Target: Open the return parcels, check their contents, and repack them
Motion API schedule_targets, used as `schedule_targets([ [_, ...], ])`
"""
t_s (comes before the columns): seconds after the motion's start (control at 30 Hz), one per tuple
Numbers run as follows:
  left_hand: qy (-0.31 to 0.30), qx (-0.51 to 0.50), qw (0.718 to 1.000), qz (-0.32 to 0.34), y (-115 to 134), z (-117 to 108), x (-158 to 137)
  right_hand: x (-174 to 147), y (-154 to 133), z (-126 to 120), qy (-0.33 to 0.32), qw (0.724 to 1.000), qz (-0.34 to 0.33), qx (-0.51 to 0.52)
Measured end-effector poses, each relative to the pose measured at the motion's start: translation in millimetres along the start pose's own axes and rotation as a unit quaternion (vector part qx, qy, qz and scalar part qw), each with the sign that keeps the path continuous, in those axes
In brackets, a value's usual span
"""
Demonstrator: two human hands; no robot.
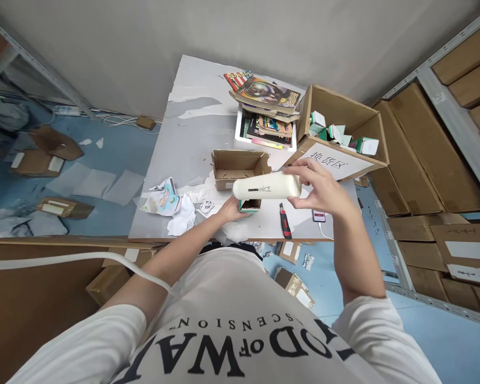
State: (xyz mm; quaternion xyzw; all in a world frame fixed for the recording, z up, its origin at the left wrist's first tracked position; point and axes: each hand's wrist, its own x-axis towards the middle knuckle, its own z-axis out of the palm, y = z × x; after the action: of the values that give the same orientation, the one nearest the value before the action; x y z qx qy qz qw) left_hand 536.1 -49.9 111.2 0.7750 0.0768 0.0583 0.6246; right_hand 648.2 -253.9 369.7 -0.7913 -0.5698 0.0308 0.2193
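Observation:
My right hand point(318, 186) is closed around one end of a cream-coloured cylindrical bottle point(274, 186) with dark lettering that reads "NICE". The bottle lies sideways in the air above the table. Below its left end, my left hand point(231, 209) grips a small green-edged box point(248, 209), whose open top looks dark inside; the bottle hides part of it. Just behind stands an open brown cardboard box point(235, 160). A red and black utility knife point(285, 221) lies on the table near my right hand.
Crumpled paper point(184, 216) and a printed plastic bag point(164, 198) lie at the left. Behind are stacked magazines point(270, 96) on a white bin point(264, 152), and a large carton point(344, 106) holding several green-and-white boxes. A phone point(318, 216) with a cable lies at the right edge.

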Motion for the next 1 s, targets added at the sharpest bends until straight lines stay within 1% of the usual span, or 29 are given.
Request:
schedule_targets([
  [0.07,0.015,0.011,1.000,0.012,0.3,0.3,0.8,-13.9,11.3,16.1,0.075,0.994,0.036,0.069],
  [0.13,0.026,0.016,0.999,0.032,3.3,-0.1,-0.6,-26.3,20.8,47.3,0.156,0.972,0.079,0.156],
  [0.2,0.028,0.019,0.999,0.036,8.7,-1.7,-5.0,-34.9,24.9,87.1,0.232,0.929,0.128,0.258],
  [0.3,0.036,0.058,0.998,0.010,20.0,-6.1,-16.6,-38.9,18.1,143.9,0.313,0.845,0.195,0.387],
  [0.37,0.059,0.090,0.994,-0.004,31.0,-8.7,-25.6,-37.4,6.6,170.1,0.341,0.798,0.226,0.444],
  [0.4,0.077,0.100,0.992,-0.001,38.1,-9.2,-29.8,-36.2,-0.4,178.9,0.349,0.781,0.236,0.461],
  [0.43,0.096,0.104,0.990,0.011,46.4,-8.8,-33.5,-35.0,-7.7,185.0,0.356,0.770,0.243,0.470],
  [0.5,0.120,0.080,0.988,0.056,65.5,-4.9,-38.8,-32.8,-22.4,190.8,0.369,0.766,0.245,0.465],
  [0.53,0.117,0.046,0.989,0.079,75.6,-1.6,-40.3,-31.9,-29.4,191.6,0.374,0.772,0.243,0.453],
  [0.6,0.085,-0.064,0.989,0.104,94.2,5.7,-40.7,-30.4,-42.0,191.4,0.365,0.797,0.243,0.416],
  [0.67,0.064,-0.172,0.978,0.095,108.1,10.9,-38.8,-29.4,-52.5,191.2,0.336,0.823,0.248,0.385],
  [0.7,0.062,-0.209,0.972,0.084,112.7,11.6,-37.3,-29.2,-56.6,191.4,0.321,0.832,0.250,0.377],
  [0.77,0.067,-0.246,0.965,0.062,117.2,9.0,-34.7,-29.8,-61.3,191.7,0.302,0.840,0.250,0.374],
  [0.87,0.056,-0.270,0.961,0.027,115.2,-0.1,-34.9,-30.6,-54.5,185.7,0.287,0.845,0.248,0.377],
  [0.93,0.042,-0.279,0.959,-0.002,111.0,-4.2,-39.0,-27.4,-38.7,173.5,0.287,0.846,0.250,0.374],
  [1.0,0.024,-0.283,0.958,-0.031,107.0,-3.8,-45.2,-18.9,-17.1,155.0,0.291,0.844,0.247,0.377],
])
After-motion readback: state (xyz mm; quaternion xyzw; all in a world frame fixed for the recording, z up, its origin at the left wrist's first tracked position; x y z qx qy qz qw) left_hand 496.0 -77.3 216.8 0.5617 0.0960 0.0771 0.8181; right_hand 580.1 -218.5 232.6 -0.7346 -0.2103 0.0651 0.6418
